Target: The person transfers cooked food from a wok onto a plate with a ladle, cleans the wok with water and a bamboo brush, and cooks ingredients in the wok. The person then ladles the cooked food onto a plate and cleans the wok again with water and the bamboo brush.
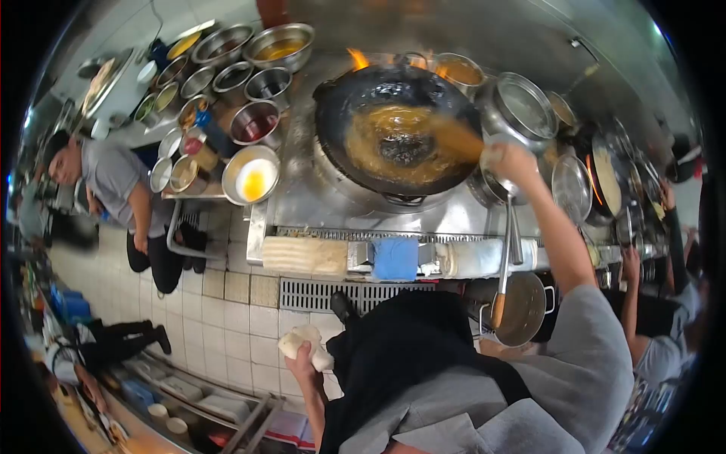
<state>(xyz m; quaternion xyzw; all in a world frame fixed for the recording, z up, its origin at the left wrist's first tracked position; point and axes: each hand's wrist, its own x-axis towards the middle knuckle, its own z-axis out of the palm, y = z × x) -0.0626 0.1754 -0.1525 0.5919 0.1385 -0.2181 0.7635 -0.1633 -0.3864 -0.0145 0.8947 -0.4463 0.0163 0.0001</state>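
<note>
My right hand (510, 160) is stretched over the right edge of a large black wok (340, 144), closed on the end of a brown brush or whisk (456, 140) that is blurred by motion. Brownish liquid swirls in the wok, and flames rise behind its rim. Low at my side, my left hand (304, 363) is wrapped round a folded white cloth (305, 346). Just below my right hand, a ladle with a wooden handle end (497, 309) hangs over the counter's front edge.
Metal bowls of sauces and a bowl with yolk-yellow contents (257, 175) stand left of the wok. Folded towels (305, 255) lie along the front ledge. A pot (527, 309) sits below right. Co-workers (125, 178) are at left and at far right.
</note>
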